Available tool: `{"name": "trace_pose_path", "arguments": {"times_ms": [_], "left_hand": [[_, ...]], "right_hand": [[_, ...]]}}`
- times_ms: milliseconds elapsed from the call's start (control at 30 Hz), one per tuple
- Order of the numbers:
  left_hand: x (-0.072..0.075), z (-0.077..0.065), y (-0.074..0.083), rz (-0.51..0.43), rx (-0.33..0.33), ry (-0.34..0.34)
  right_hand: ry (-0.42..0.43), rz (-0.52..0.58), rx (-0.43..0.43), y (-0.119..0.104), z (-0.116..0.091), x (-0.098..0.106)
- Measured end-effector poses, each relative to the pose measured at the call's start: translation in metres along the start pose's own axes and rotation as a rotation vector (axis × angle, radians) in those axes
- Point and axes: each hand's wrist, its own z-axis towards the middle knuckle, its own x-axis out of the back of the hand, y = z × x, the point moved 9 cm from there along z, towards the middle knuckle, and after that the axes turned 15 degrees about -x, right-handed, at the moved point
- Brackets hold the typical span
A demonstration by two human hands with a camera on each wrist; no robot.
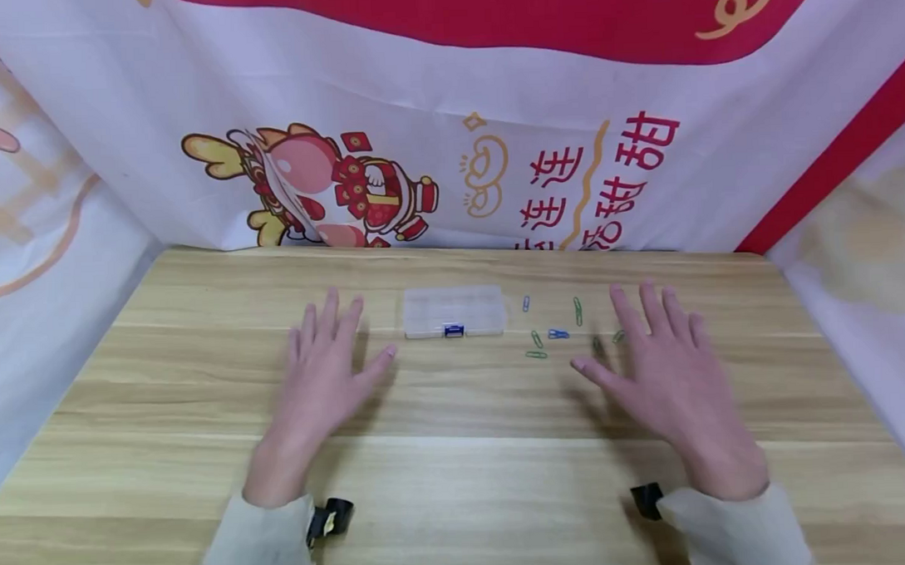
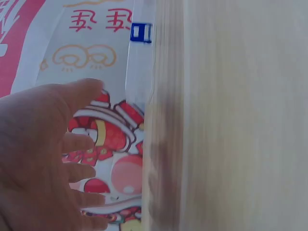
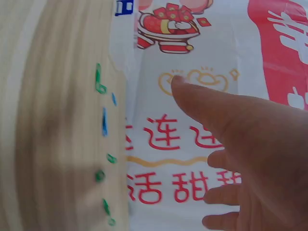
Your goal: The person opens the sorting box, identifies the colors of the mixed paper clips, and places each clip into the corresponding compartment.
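My left hand (image 1: 317, 391) and right hand (image 1: 673, 383) hover, fingers (image 1: 330, 313) spread, holding nothing. The box (image 1: 453, 311) sits near the bench's (image 1: 467, 498) far edge, clips (image 1: 558, 334) scattered toward the far right corner. I seem poised to reach; lifting a clip would call for a fine pinch.

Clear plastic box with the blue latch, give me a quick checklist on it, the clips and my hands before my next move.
1. Left hand free: ok, fingers spread, holding nothing.
2. Right hand free: ok, fingers spread, holding nothing.
3. Clear rectangular plastic box between the hands: ok, it lies near the back edge of the pale wood-grain table.
4. Small blue rectangular latch unfastened: cannot tell, too small to make out.
5. Small looped green paper clips and blue paper clips gathered together: not ok, scattered right of the box.
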Motion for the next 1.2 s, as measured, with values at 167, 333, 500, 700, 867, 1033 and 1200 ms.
{"name": "trace_pose_path", "arguments": {"times_ms": [167, 333, 500, 700, 867, 1033, 1200], "left_hand": [[-0.017, 0.015, 0.014, -0.134, -0.042, -0.019], [-0.031, 0.028, 0.023, -0.249, -0.058, -0.022], [-0.036, 0.036, 0.02, -0.294, -0.034, 0.015], [-0.041, 0.046, 0.026, -0.329, -0.077, 0.044], [-0.046, 0.05, 0.032, -0.322, -0.105, 0.037], [-0.045, 0.053, 0.036, -0.285, -0.135, 0.064], [-0.042, 0.056, 0.036, -0.273, -0.147, 0.084]], "right_hand": [[-0.006, 0.05, 0.083, -0.021, 0.003, -0.01], [0.042, 0.155, 0.17, -0.052, 0.007, -0.022], [0.04, 0.253, 0.183, -0.079, 0.014, -0.037], [0.019, 0.282, 0.191, -0.106, 0.024, -0.051], [-0.007, 0.251, 0.23, -0.127, 0.028, -0.063], [-0.024, 0.24, 0.236, -0.135, 0.029, -0.069], [0.014, 0.246, 0.232, -0.136, 0.03, -0.065]]}}
